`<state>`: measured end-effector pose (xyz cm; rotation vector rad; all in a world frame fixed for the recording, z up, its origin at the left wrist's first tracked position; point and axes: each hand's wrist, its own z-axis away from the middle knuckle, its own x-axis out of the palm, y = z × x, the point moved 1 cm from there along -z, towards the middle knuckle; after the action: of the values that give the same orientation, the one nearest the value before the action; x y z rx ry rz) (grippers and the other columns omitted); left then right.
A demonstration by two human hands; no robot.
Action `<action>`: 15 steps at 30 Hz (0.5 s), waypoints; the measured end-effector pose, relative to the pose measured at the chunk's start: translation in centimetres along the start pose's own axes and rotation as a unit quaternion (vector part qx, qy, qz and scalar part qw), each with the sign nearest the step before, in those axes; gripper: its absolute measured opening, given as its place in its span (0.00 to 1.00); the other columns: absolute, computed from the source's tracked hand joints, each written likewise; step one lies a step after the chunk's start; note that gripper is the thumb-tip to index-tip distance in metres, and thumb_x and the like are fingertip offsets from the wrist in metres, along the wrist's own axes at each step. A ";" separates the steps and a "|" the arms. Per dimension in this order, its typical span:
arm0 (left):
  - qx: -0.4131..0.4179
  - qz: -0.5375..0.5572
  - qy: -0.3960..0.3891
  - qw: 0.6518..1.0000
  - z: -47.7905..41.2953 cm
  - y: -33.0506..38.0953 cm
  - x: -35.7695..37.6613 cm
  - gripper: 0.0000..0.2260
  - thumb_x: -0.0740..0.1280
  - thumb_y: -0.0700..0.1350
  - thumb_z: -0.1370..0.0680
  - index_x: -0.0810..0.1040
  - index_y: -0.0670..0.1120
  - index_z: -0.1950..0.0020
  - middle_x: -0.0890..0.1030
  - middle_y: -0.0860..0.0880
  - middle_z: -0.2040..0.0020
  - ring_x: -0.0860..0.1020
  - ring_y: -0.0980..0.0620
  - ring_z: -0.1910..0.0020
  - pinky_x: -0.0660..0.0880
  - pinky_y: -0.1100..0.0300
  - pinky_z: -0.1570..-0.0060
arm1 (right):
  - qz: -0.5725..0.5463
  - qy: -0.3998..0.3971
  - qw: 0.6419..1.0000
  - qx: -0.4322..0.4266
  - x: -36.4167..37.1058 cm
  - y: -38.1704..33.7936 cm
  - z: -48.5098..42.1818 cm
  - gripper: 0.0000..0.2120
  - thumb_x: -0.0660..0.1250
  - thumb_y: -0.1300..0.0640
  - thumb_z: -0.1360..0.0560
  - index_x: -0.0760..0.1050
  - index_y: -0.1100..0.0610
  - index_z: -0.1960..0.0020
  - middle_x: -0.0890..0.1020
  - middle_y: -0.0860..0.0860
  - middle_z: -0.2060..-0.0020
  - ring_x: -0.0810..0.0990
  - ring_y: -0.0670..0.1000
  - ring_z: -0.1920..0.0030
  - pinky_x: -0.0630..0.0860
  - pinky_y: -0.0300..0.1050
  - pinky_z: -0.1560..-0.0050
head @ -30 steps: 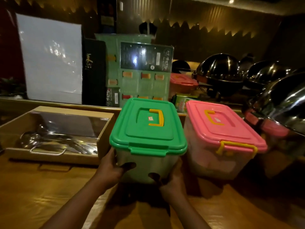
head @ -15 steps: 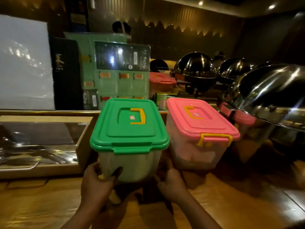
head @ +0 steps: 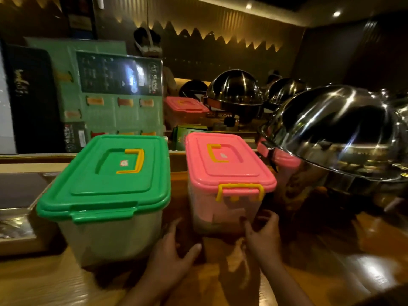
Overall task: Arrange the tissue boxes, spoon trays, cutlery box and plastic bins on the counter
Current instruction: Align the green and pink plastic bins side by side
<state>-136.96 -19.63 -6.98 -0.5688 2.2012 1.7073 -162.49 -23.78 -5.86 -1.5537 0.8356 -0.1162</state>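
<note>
Reaching with spread fingers (both hands (head: 167, 259) empty) toward pink-lidded bin (head: 225, 184).

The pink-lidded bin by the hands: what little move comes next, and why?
Probably closing both hands on the pink-lidded bin to straighten it. The right hand touches its near right corner, the left hand hovers open at its left, and the bin sits apart from the green-lidded bin.

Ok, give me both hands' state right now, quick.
Left hand: open, empty, between the two bins.
Right hand: open, fingers touching the pink-lidded clear plastic bin, not gripping.
</note>
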 end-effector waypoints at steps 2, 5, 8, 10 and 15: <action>-0.035 0.024 -0.001 0.999 -2.2 1.4 2.0 0.46 0.76 0.63 0.32 0.58 0.52 0.20 0.70 0.54 0.28 0.71 0.53 0.29 0.69 0.57 0.31 | 0.003 -0.049 0.999 -0.007 -0.8 0.5 -1.8 0.34 0.78 0.47 0.32 0.66 0.53 0.32 0.79 0.53 0.41 0.79 0.56 0.41 0.77 0.56 0.42; -0.045 0.124 -0.001 0.991 -5.4 2.8 4.1 0.51 0.83 0.55 0.38 0.59 0.54 0.22 0.71 0.54 0.27 0.72 0.58 0.30 0.71 0.53 0.32 | -0.009 -0.117 0.992 -0.035 -1.5 0.9 -4.2 0.42 0.79 0.48 0.34 0.63 0.51 0.25 0.77 0.50 0.36 0.76 0.52 0.36 0.75 0.54 0.36; -0.049 0.150 0.037 0.987 -8.0 3.3 5.1 0.48 0.86 0.52 0.44 0.68 0.55 0.29 0.79 0.53 0.35 0.79 0.58 0.38 0.79 0.57 0.42 | -0.048 -0.188 0.980 -0.036 -1.3 1.2 -6.0 0.40 0.80 0.46 0.38 0.66 0.37 0.30 0.81 0.44 0.40 0.80 0.47 0.40 0.80 0.56 0.42; -0.047 0.151 0.068 0.985 -9.1 3.7 5.8 0.46 0.87 0.51 0.44 0.71 0.55 0.30 0.81 0.54 0.36 0.80 0.58 0.38 0.78 0.59 0.41 | -0.072 -0.231 0.969 -0.047 -0.8 1.7 -7.1 0.36 0.80 0.50 0.37 0.69 0.32 0.34 0.84 0.42 0.45 0.83 0.45 0.44 0.82 0.57 0.46; -0.057 0.164 0.118 0.978 -9.2 4.1 7.5 0.42 0.86 0.57 0.45 0.75 0.59 0.33 0.83 0.56 0.40 0.81 0.57 0.41 0.79 0.49 0.41 | -0.112 -0.262 0.957 -0.057 -0.9 1.5 -8.5 0.34 0.77 0.31 0.42 0.74 0.35 0.38 0.85 0.39 0.47 0.83 0.43 0.46 0.81 0.52 0.48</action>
<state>-145.43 -28.61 -4.60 -0.4748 2.4874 2.0357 -168.37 -30.17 -5.24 -1.6781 0.2504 0.1797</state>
